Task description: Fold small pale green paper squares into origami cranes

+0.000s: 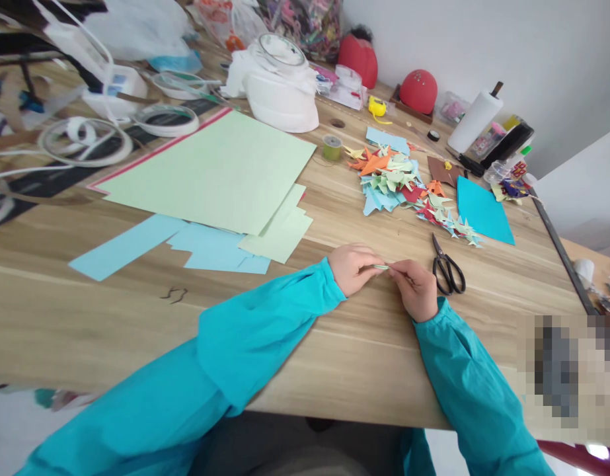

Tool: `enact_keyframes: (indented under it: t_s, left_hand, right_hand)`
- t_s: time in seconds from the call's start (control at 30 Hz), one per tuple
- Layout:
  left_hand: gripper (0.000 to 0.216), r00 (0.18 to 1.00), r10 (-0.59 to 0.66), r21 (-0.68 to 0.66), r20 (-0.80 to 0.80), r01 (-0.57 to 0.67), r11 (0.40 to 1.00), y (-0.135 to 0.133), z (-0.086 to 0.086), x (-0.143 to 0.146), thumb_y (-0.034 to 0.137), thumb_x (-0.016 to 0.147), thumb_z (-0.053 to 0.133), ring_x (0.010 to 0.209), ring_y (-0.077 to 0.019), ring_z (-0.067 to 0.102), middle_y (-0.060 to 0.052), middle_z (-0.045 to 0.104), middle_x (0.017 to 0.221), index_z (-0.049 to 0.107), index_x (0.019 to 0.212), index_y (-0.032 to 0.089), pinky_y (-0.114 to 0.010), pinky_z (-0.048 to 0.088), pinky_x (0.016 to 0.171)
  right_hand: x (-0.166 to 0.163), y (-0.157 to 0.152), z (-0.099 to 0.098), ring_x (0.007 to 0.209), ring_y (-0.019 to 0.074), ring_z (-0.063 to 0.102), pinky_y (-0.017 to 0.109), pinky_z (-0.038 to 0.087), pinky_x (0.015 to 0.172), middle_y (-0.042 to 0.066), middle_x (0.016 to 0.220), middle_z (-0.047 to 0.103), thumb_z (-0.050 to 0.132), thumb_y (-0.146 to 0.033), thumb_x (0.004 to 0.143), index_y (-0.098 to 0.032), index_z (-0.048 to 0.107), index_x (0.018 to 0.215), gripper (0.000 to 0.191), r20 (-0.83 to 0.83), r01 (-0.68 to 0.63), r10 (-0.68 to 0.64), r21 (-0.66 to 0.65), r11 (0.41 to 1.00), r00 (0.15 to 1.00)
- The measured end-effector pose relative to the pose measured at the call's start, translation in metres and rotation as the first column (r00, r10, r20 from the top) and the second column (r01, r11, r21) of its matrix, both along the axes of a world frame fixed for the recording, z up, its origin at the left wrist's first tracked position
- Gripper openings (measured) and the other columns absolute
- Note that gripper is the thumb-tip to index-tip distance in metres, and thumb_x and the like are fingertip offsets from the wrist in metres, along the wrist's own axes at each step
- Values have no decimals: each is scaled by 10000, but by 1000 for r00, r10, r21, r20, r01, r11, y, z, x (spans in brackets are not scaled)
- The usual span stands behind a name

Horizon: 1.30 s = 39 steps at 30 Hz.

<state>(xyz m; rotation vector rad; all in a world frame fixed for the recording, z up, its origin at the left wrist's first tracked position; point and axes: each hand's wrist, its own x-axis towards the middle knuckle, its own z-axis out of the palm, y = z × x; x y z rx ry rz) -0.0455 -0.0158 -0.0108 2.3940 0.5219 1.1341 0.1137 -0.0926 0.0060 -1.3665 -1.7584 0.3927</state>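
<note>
Between my two hands is a small folded piece of pale green paper (381,267), mostly hidden by my fingers. My left hand (353,268) pinches its left end, and my right hand (414,287) pinches its right end. Both hands rest low over the wooden table (305,344). Just right of my right hand lies a pair of black scissors (448,268), blades pointing away from me. Beyond them spreads a pile of folded paper pieces (391,173) in orange, green, blue and red.
Large pale green sheets (210,172) lie at the left, over light blue paper strips (121,248). A turquoise sheet (484,210) is at the right. Behind stand a spool of green thread (332,148), a yellow tape measure (377,106) and a white bundle (279,92). Cables and tape rolls (166,120) crowd the far left.
</note>
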Motion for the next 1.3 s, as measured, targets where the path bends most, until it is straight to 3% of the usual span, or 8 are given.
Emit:
enact_keyframes:
  t_s: [0.33,0.7,1.03,1.3]
  left_hand:
    - [209,998,5,-55,-67,-9,998,-5,12,-4,283,798,498,673,-131,602,-39,680,723,668,772,163,-241,473,649]
    - [282,997,24,62,-71,-19,998,1,-6,1,310,833,425,665,-135,589,-48,669,710,662,791,164,-246,454,626]
    - [230,998,31,48,-60,-28,998,-5,4,-2,311,760,552,734,-172,609,-79,684,783,659,839,123,-290,486,695]
    - [225,996,28,96,-84,-20,995,-2,3,-2,293,805,491,717,-149,605,-57,688,773,664,795,148,-270,472,697]
  right_hand:
    - [-1,0,1,679,154,603,282,491,636,35,732,653,513,-211,807,-201,636,810,123,8,-5,4,10,1000,1000]
    - [-2,-1,1,698,159,609,280,496,614,59,818,654,576,-201,762,-192,623,910,155,-55,-13,12,-26,1000,998]
    - [-1,0,-2,735,160,619,292,496,675,51,795,672,551,-176,786,-203,648,870,131,16,-15,14,48,999,1000]
    - [-2,1,-1,728,156,617,280,496,663,54,793,671,555,-162,779,-192,648,865,130,38,-26,24,61,998,999]
